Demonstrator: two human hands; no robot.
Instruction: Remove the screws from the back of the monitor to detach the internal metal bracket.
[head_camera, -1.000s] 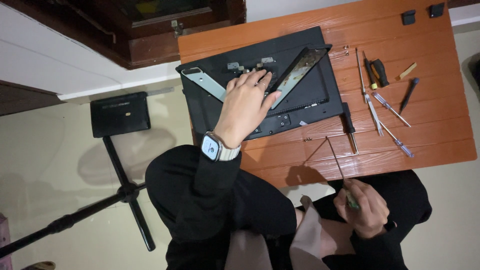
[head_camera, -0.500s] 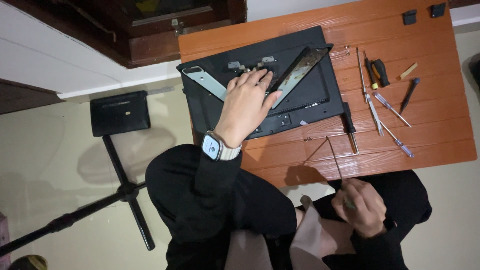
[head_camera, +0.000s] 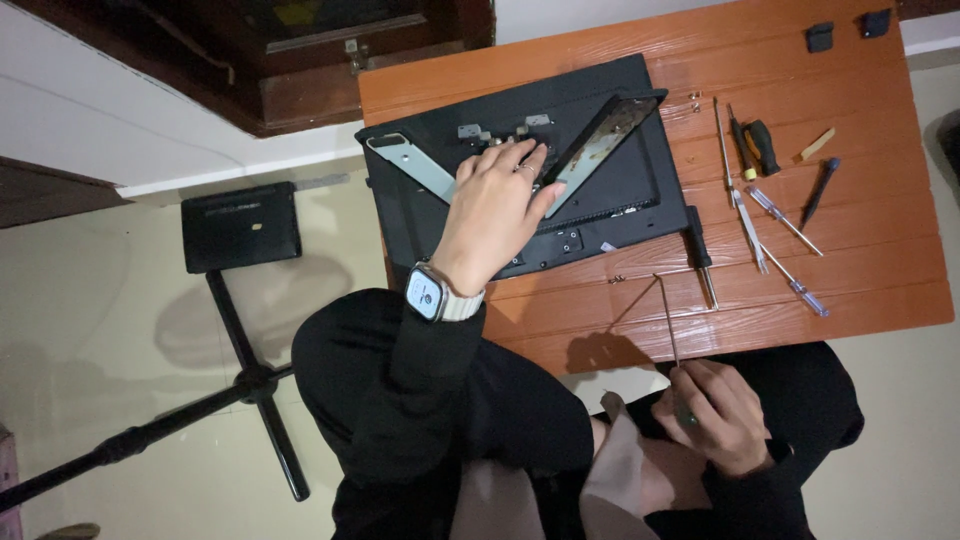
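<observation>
Your left hand (head_camera: 495, 215) covers the middle of the black panel (head_camera: 620, 200), so whatever sits under your palm, where the two metal bracket arms (head_camera: 415, 165) meet, cannot be made out. The handle of the long screwdriver (head_camera: 672, 335) is buried in your right hand (head_camera: 715, 415); only its thin shaft shows, and the tip is too fine to tell whether it touches the tabletop (head_camera: 880, 290). Your legs and dark sleeves hide the table's near edge in the middle.

Your left arm reaches forward from your lap, with the wristwatch (head_camera: 432, 293) face up. That hand lies flat on the panel, fingers spread and slightly curled, fingertips pressing near the small hinge fittings at the panel's far edge; it grips nothing. Your right hand rests low over your knee, just off the near edge of the table, fingers curled tight round the screwdriver, whose shaft slants up over the near edge towards the panel's near right corner.

The panel lies on the left half of the table, its left side overhanging the left edge. Loose tools (head_camera: 760, 215) lie in a row near the right edge, well apart from both hands. Two small dark blocks (head_camera: 845, 30) sit at the far right corner. On the floor to the left stands a black stand (head_camera: 240, 300) with splayed legs.
</observation>
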